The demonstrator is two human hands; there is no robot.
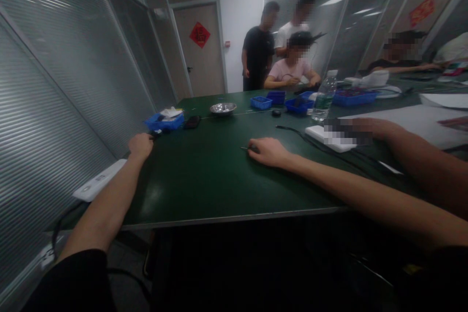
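At the table's left side, my left hand [141, 146] has its fingers curled at a small dark object [156, 134], whose kind I cannot make out. The object lies just in front of a blue tray [166, 121] that holds white material. My right hand [268, 152] rests on the green table [204, 175], fingers closed around a thin tool. Only the slim metal tip [243, 148] of that tool sticks out to the left; its handle is hidden in the hand.
A metal bowl [223, 108], a black flat object [192, 122], a blue basket [261, 103] and a water bottle [324, 96] stand farther back. A white power strip [100, 180] lies left. Another person's arm [413, 156] reaches in beside a white box [318, 137]. Several people are beyond.
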